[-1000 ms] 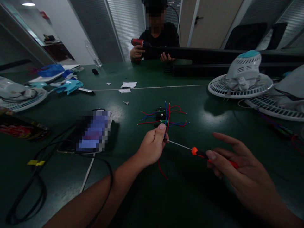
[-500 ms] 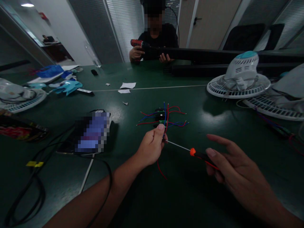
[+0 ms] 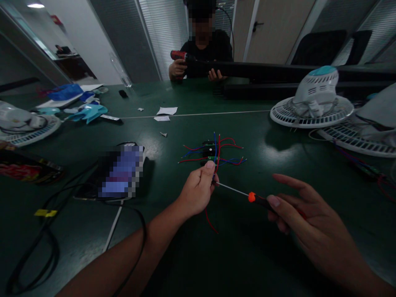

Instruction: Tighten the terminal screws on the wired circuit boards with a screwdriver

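My left hand [image 3: 198, 190] is closed in a pinch on a small part with red and blue wires [image 3: 216, 163]; a red wire hangs below it. My right hand [image 3: 305, 218] grips a screwdriver [image 3: 247, 195] with an orange and black handle, forefinger stretched out. The thin metal shaft points left and its tip meets the part at my left fingertips. Just beyond lies a small pile of black parts with red and blue wires [image 3: 213, 150] on the dark green table [image 3: 185, 255].
A phone [image 3: 119, 171] with black cables lies at the left. White fan parts [image 3: 312, 107] lie at the right, another fan grille [image 3: 24, 126] at the far left. Paper scraps [image 3: 167, 111] and blue gloves [image 3: 88, 111] lie farther back. Across the table a person [image 3: 202, 49] holds a red power tool.
My right hand and the screwdriver shifted slightly; the tip stays at the part in my left hand. The left hand has hardly moved.
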{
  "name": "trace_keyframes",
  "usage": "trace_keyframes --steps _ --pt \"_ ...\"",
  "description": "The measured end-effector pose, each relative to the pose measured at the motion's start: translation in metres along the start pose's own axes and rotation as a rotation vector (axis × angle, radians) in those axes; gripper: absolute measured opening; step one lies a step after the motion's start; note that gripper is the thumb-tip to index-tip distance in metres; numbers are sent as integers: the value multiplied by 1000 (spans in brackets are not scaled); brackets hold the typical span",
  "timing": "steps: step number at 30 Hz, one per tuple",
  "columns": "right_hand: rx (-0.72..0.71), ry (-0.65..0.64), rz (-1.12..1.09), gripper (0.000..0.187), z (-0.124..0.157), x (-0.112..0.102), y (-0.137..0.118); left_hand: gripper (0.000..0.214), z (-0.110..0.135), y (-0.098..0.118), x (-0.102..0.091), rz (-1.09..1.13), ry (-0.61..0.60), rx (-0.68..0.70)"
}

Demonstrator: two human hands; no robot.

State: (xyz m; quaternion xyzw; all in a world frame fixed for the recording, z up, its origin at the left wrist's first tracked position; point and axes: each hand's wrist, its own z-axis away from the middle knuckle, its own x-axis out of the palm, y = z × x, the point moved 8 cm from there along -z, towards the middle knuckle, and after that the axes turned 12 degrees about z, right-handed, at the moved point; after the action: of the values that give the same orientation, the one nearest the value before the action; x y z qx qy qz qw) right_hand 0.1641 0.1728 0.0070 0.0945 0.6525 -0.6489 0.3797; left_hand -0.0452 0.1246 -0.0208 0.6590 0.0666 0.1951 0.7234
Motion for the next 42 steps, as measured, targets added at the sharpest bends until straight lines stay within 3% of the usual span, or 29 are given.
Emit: trace_keyframes --steps 8,18,26,32,36,42 --pt "90 -58 -14 65 0 3 7 53 1 2 2 -56 -14 28" --pt "26 -19 16 69 -2 2 0 52 1 2 1 -55 -17 25" --pt "90 -25 -104 73 1 2 2 53 3 3 2 -53 -5 5" --pt "160 -77 -278 60 3 7 17 54 3 5 3 -59 -20 25" --pt "171 -133 -137 64 2 11 13 54 2 2 1 -67 -5 33" --pt "76 -108 28 64 0 8 8 52 1 0 2 -42 -25 21"
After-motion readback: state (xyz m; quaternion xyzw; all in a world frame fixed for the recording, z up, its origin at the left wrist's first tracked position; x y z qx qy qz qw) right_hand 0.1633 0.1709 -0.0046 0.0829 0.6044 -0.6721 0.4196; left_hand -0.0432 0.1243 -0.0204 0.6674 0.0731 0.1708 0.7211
